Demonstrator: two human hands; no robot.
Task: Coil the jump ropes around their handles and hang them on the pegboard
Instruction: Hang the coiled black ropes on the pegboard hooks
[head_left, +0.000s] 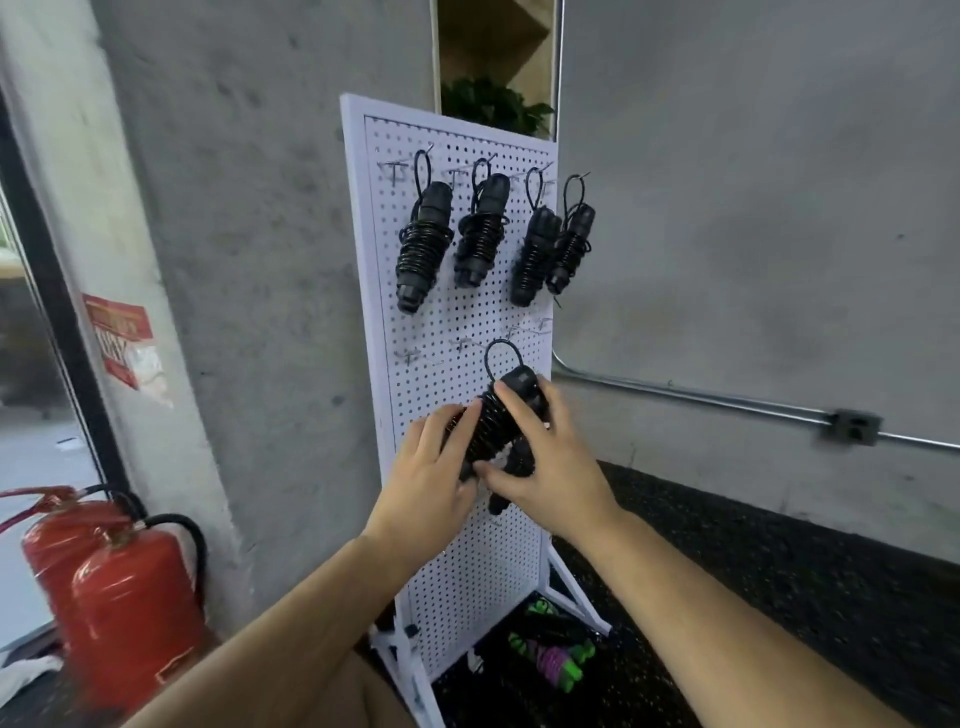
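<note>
1. The concrete wall (260, 260) fills the upper left and centre of the frame. A paler panel fills the upper right.
2. A dark speckled floor mat (779, 571) covers the lower right and is bare to the right of the stand.
3. The white pegboard (467, 561) stands upright at centre. Its left edge is close to the wall, and its lower half is bare perforated face.
4. Two red fire extinguishers (130, 597) stand at lower left, well apart from the board.
5. The left hand (426, 483) curls around the lower left side of a black coiled jump rope (493, 426).
6. The right hand (550, 467) grips the same bundle from the right, with fingers over its top and thumb beneath.
7. The bundle is held in front of the board's middle. Its loop (503, 353) stands up among a row of empty hooks (410, 356). I cannot tell whether it touches one.
8. Four hung ropes (423, 249) dangle from the top row of hooks. The rightmost one (571, 244) overhangs the board's right edge.
9. Green and purple ropes (550, 660) lie on the mat between the stand's legs.
10. A metal conduit (701, 397) runs along the right wall to an outlet box (852, 426).
</note>
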